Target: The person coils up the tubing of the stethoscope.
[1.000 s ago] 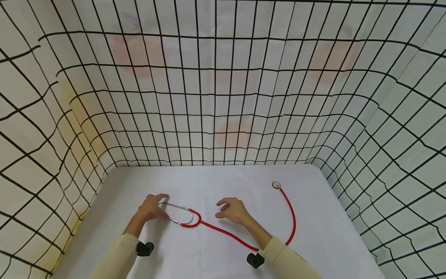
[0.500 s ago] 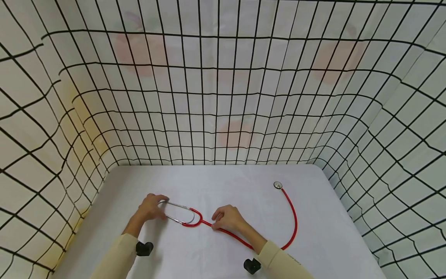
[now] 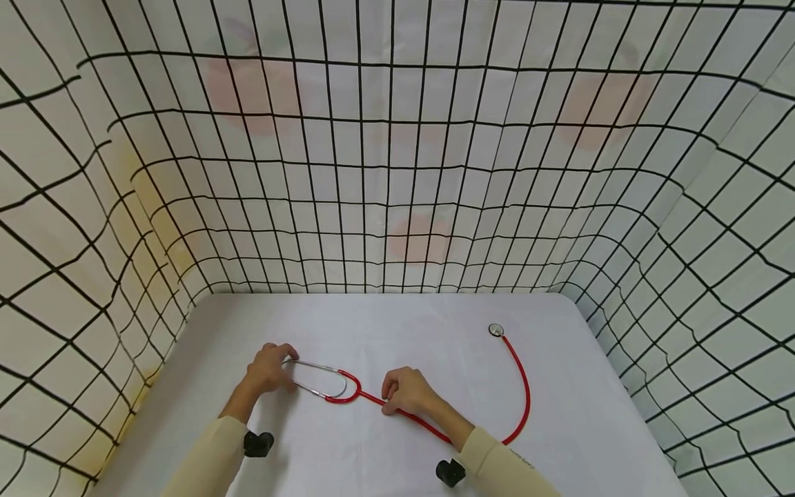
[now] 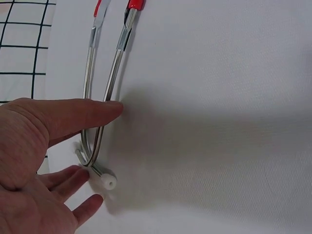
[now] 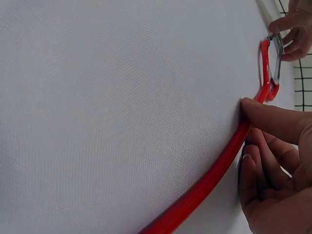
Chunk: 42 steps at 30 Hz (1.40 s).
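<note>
A stethoscope [image 3: 526, 386] with red tubing lies across the white table, its round chest piece [image 3: 495, 330] at the right. My left hand [image 3: 270, 369] grips the metal ear tubes [image 4: 113, 73] near their bent ends, thumb on one side and fingers on the other. Below the thumb, a white ear tip [image 4: 109, 182] shows in the left wrist view. My right hand [image 3: 406, 392] pinches the red tube [image 5: 204, 183] between thumb and fingers, just right of the Y-joint. Part of the tube passes out of sight under the right forearm.
A black wire grid [image 3: 388, 186] stands around the back and sides of the white table [image 3: 373, 324]. Pale cloth with faint coloured patches hangs behind it. Each sleeved wrist carries a small black camera [image 3: 258, 444].
My right hand has come down onto the red tube and pinched it. My left fingers have closed in on the ear tubes. The stethoscope lies nearly where it was.
</note>
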Available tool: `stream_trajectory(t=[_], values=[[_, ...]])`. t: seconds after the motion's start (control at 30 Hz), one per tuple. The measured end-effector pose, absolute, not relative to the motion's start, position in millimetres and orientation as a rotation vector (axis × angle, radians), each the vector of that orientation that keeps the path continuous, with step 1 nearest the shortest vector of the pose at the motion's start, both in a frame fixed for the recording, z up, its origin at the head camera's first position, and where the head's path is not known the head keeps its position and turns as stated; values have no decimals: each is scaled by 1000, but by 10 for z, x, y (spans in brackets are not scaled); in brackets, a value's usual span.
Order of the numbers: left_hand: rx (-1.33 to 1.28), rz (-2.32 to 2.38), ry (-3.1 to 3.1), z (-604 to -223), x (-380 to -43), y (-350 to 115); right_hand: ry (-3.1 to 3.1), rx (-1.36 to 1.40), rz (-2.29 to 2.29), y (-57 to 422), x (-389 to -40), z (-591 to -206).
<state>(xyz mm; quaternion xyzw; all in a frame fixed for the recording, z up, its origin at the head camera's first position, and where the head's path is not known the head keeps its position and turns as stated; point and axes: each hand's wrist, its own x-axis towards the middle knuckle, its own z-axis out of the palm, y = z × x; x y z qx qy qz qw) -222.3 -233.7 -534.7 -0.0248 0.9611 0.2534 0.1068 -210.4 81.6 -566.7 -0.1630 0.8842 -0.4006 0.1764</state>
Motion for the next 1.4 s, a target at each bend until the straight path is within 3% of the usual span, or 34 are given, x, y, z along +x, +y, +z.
stream_trajectory(t=[1.4], values=[[31, 784, 2801, -5207, -2161, -2272, 2524, -309, -1239, 1034, -2139, -5574]])
